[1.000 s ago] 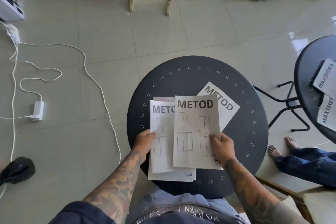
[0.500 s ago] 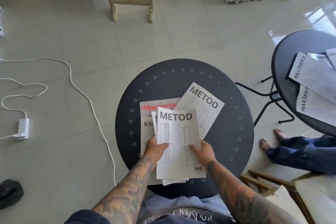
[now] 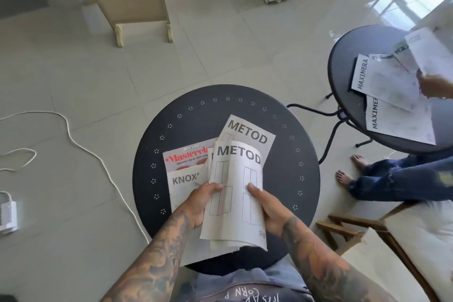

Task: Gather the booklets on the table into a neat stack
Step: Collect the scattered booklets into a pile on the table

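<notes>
Head view. Both forearms reach forward over the near edge of the round black table (image 3: 186,120). The left hand (image 3: 196,206) and right hand (image 3: 267,208) clasp a small bundle of booklets between them, thumbs pressed on the top cover, fingers underneath. The top booklet (image 3: 235,193), bowed upward, reads "METOD" above line drawings of cabinets; a small logo near its lower right corner is too small to read. More sheets show beneath its lower edge. A second METOD booklet (image 3: 250,132) lies flat on the table just beyond, tilted. To the left lie a red-titled magazine (image 3: 186,157), "Mastercl…" visible, and a KNOX booklet (image 3: 183,184), its title cut off by the bundle.
</notes>
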